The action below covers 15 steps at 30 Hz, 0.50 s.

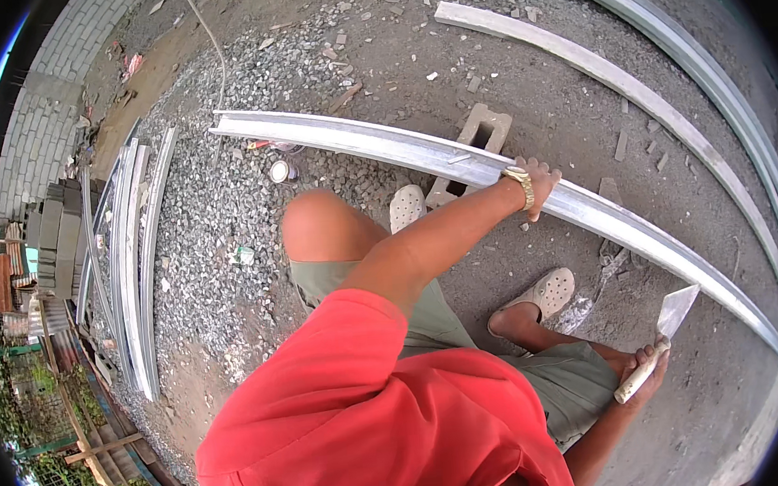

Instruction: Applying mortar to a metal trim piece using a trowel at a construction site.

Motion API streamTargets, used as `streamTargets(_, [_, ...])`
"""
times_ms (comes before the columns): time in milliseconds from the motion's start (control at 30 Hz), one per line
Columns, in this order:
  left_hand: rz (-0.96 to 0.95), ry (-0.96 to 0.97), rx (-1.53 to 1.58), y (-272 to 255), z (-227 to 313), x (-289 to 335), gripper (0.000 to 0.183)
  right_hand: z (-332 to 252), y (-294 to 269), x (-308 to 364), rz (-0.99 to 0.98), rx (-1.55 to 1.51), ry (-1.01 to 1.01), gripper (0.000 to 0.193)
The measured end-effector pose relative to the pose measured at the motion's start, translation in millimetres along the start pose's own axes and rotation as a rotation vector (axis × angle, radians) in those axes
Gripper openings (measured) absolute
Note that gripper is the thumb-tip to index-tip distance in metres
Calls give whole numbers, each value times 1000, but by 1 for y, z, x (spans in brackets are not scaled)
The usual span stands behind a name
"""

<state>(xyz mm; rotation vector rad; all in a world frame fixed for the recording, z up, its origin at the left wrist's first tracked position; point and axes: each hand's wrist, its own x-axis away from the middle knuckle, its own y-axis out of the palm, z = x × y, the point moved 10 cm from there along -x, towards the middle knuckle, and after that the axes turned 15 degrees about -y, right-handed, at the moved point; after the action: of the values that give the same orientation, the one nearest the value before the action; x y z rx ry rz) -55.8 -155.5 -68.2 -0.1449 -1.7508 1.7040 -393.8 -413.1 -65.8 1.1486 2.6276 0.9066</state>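
Observation:
A long silvery metal channel [353,138] stretches from the upper left to the lower right in front of me. My left hand [542,185], with a gold watch [521,187] at the wrist, grips it near the middle, fingers bent over its edge. Lower right, my right hand [655,370] is closed around the pale handle of a scraper [677,309]. The scraper's flat, wide blade points up toward the channel's right part; whether it touches the metal I cannot tell. A grey hollow concrete block [488,126] lies under the channel beside my left hand.
Farther off lie another pale bar [556,44] and a long metal channel [655,26]. A small can [281,171] stands on gravel [210,230] at left. More metal lengths [130,263] are stacked there, near piled blocks [61,237]. Clear plastic [577,312] lies by my right shoe [544,293].

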Motion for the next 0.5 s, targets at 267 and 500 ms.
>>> streamTargets(267, [6, -12, -3, 16, -23, -8, 92, 12, 18, -9, 80, 551, 79, 29])
streamTargets(500, [-286, -206, -245, 19, -186, 44, 107, 51, 90, -60, -270, 992, 210, 23])
